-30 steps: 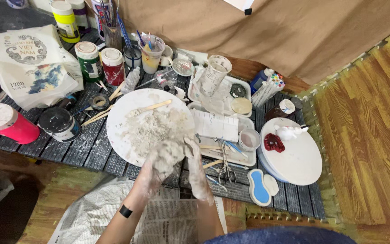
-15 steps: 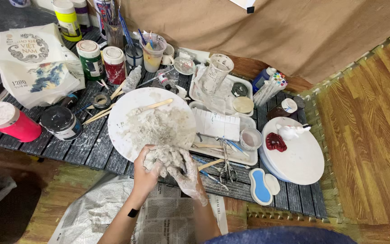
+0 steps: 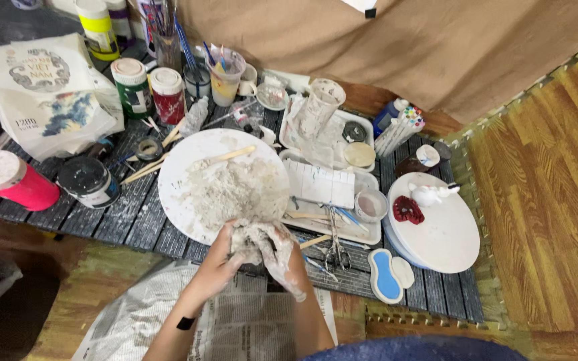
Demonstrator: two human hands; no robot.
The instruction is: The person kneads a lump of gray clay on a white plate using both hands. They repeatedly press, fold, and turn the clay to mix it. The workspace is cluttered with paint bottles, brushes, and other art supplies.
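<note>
At the near edge of a low, dark slatted table (image 3: 122,220), seen from above, two bare hands press together around a lump of pale grey clay (image 3: 252,239). The left hand (image 3: 219,264) cups the lump from below and the side; the right hand (image 3: 282,257), coated in the same grey paste, wraps over it from the other side, so both are grasping it. The lump sits at the lower rim of a round white plate (image 3: 182,167) that carries a spread of crumbly clay, with a wooden stick (image 3: 232,155) lying across its top. This looks like a kneading or gathering step; a fitting next move would call for firm, even squeezing so that loose crumbs stay over the plate. Just right of the plate lie a white tray (image 3: 342,230) of tools, small scissors (image 3: 334,251), and a round white board (image 3: 446,230) bearing a dark red piece and a small white figure. Paint jars, a cup of brushes (image 3: 225,67) and a pink tub (image 3: 8,180) crowd the far and left sides. Newspaper (image 3: 235,327) covers the floor beneath the forearms; wood-patterned flooring (image 3: 543,194) lies to the right, and brown cloth (image 3: 382,40) hangs behind.
</note>
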